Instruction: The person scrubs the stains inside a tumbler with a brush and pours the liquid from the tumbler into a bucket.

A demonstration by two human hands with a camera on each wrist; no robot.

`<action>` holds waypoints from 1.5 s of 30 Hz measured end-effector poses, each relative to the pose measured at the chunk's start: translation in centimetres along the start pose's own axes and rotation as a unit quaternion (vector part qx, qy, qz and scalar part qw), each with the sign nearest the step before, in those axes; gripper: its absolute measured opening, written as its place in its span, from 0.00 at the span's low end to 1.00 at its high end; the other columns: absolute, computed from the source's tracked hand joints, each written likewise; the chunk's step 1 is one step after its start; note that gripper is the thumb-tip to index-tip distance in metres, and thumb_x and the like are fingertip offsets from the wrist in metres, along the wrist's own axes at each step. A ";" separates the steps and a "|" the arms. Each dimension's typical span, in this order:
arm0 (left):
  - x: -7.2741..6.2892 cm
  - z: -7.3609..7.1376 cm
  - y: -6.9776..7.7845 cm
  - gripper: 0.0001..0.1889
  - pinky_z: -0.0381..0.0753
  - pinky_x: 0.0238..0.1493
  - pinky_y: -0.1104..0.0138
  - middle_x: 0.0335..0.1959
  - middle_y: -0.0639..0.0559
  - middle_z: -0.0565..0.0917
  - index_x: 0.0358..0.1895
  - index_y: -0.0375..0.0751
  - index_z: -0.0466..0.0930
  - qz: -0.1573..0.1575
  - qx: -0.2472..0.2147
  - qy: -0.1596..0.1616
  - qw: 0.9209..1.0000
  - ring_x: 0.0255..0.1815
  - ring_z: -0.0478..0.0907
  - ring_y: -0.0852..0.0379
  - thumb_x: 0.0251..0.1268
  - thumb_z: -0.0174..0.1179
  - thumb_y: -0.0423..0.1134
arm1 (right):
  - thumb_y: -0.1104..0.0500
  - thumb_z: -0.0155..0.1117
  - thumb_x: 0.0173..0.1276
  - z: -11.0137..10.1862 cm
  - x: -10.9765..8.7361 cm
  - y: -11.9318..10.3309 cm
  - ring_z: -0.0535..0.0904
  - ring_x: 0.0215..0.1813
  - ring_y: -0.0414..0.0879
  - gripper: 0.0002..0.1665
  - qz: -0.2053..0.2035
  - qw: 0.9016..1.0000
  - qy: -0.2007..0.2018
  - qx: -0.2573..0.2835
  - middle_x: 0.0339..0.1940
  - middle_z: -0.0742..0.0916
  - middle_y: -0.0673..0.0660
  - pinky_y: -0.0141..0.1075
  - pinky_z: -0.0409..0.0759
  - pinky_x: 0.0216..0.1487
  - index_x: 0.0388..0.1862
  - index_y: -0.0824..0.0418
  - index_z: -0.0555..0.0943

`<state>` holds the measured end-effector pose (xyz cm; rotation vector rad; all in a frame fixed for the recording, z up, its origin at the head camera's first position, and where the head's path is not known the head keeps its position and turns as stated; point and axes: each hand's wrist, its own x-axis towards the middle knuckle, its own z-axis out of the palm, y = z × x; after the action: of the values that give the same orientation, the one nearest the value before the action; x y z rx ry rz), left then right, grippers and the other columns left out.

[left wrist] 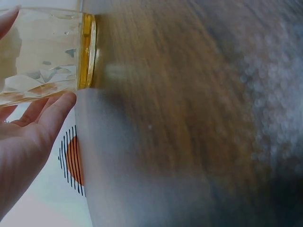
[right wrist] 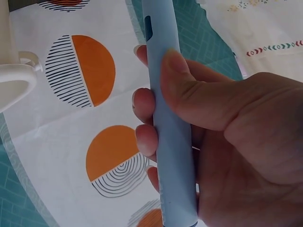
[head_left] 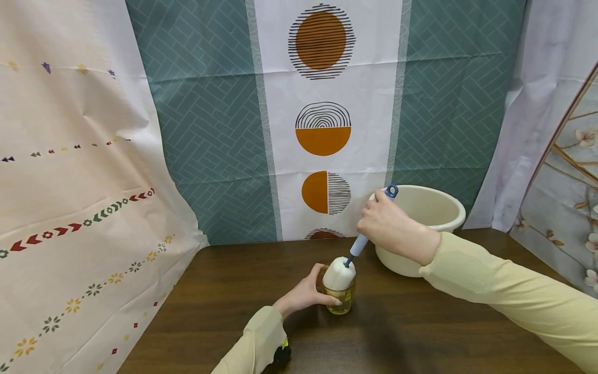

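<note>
An amber faceted glass (head_left: 340, 301) stands on the wooden table, and my left hand (head_left: 307, 292) grips it around the side, thumb in front. In the left wrist view the fingers curve along the wall of the glass (left wrist: 45, 56) near its thick base. My right hand (head_left: 390, 223) holds the blue handle of a sponge cup brush (head_left: 359, 245), which slants down to the left. Its white sponge head (head_left: 339, 274) sits partly inside the glass, bulging above the rim. Seen from the right wrist, fingers and thumb wrap the blue handle (right wrist: 173, 137).
A cream plastic basin (head_left: 453, 215) stands at the back right, just behind my right hand. Patterned curtains (head_left: 215, 130) hang along the back and sides of the brown table (head_left: 224, 311). A small black object (head_left: 282, 354) shows at my left cuff.
</note>
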<state>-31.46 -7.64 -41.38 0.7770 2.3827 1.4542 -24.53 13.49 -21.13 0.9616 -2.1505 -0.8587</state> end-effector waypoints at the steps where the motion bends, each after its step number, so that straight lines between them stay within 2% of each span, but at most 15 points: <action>1: 0.0 0.0 0.0 0.39 0.65 0.50 0.56 0.49 0.54 0.70 0.59 0.48 0.56 0.001 -0.001 -0.001 1.000 0.50 0.67 0.56 0.45 0.69 0.46 | 0.63 0.69 0.48 0.1 0.0 0.0 0.71 0.24 0.49 0.11 0.000 1.000 0.002 0.002 0.16 0.77 0.52 0.43 0.63 0.33 0.15 0.50 0.78; 7: 0.0 0.0 -0.2 0.39 0.65 0.50 0.57 0.48 0.54 0.71 0.59 0.48 0.55 0.011 -0.006 -0.002 1.000 0.49 0.69 0.56 0.45 0.70 0.45 | 0.63 0.69 0.47 0.8 0.0 0.0 0.70 0.23 0.49 0.10 -0.001 1.000 0.029 0.005 0.15 0.76 0.52 0.43 0.62 0.32 0.15 0.51 0.78; 14: 0.0 0.0 -0.1 0.38 0.66 0.48 0.58 0.47 0.54 0.71 0.58 0.48 0.56 0.019 -0.019 -0.006 1.000 0.48 0.69 0.56 0.45 0.70 0.44 | 0.64 0.69 0.50 0.3 0.1 -0.2 0.71 0.23 0.49 0.10 0.012 1.000 -0.001 0.002 0.16 0.77 0.53 0.43 0.63 0.32 0.15 0.52 0.79; 18: -0.1 0.0 0.0 0.38 0.65 0.48 0.57 0.47 0.54 0.70 0.58 0.49 0.56 0.014 -0.017 -0.005 1.000 0.48 0.69 0.56 0.45 0.70 0.45 | 0.63 0.69 0.50 0.3 0.2 -0.3 0.71 0.23 0.49 0.10 0.016 1.000 -0.010 -0.003 0.16 0.77 0.53 0.42 0.64 0.32 0.16 0.52 0.79; 26: -0.2 0.0 0.2 0.38 0.62 0.51 0.53 0.48 0.55 0.70 0.57 0.50 0.57 -0.001 -0.001 0.003 1.000 0.51 0.67 0.55 0.44 0.70 0.47 | 0.63 0.69 0.49 0.4 0.2 -0.3 0.70 0.21 0.48 0.12 0.020 1.000 0.003 -0.007 0.15 0.76 0.54 0.41 0.63 0.30 0.13 0.53 0.77; 35: -0.1 0.1 0.1 0.38 0.64 0.50 0.54 0.50 0.55 0.70 0.58 0.50 0.56 -0.007 -0.005 0.002 1.000 0.51 0.68 0.56 0.45 0.70 0.47 | 0.65 0.68 0.49 0.1 0.2 -0.5 0.70 0.21 0.48 0.12 0.045 0.999 -0.012 -0.011 0.13 0.76 0.54 0.42 0.64 0.31 0.13 0.56 0.76; 45: -0.1 0.1 0.2 0.38 0.63 0.51 0.53 0.51 0.54 0.69 0.59 0.49 0.56 -0.009 -0.001 0.003 1.000 0.52 0.67 0.55 0.45 0.70 0.46 | 0.65 0.69 0.49 0.2 0.2 -0.5 0.70 0.22 0.48 0.12 0.041 0.999 -0.019 -0.012 0.14 0.76 0.54 0.41 0.63 0.31 0.13 0.55 0.77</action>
<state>-31.27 -7.56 -41.27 0.7483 2.3860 1.4539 -24.59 13.10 -21.62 0.8441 -2.1914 -0.8676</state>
